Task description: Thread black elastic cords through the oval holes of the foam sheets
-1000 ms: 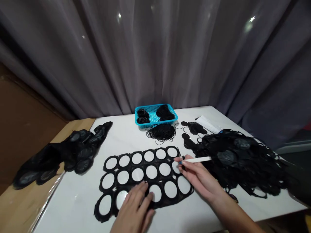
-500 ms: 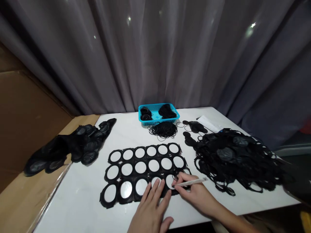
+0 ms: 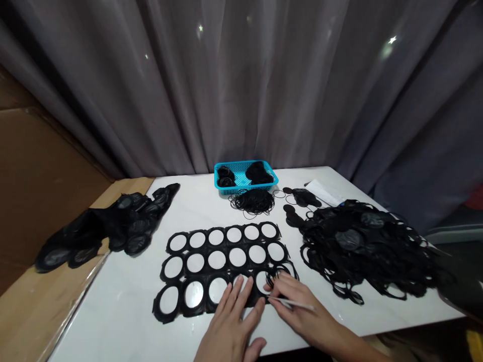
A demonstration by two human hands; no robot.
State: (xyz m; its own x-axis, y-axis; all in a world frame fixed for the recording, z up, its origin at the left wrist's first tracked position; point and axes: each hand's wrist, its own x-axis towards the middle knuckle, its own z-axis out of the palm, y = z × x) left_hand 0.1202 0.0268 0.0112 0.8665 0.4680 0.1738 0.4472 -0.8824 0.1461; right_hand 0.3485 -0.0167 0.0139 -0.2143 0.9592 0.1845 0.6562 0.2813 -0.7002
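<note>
A black sheet [image 3: 211, 246] punched with rows of round holes lies flat on the white table [image 3: 124, 311]. My left hand [image 3: 232, 324] rests flat on the sheet's near edge, fingers spread. My right hand [image 3: 298, 306] is beside it at the sheet's near right corner, fingers pinched round a thin white stick [image 3: 292, 303] whose tip points left at the sheet. Loose thin black rings [image 3: 279, 274] sit at that corner just beyond my fingers.
A large heap of black punched sheets [image 3: 370, 246] fills the right side. A blue basket [image 3: 245, 176] with black pieces stands at the back, a pile of thin rings [image 3: 252, 202] before it. Black discs in a heap [image 3: 109, 229] lie left, over cardboard [image 3: 33, 301]. Grey curtain behind.
My right hand came down from the sheet's upper right to its near right corner, and the stick now lies lower and flatter. My left hand shifted right along the near edge.
</note>
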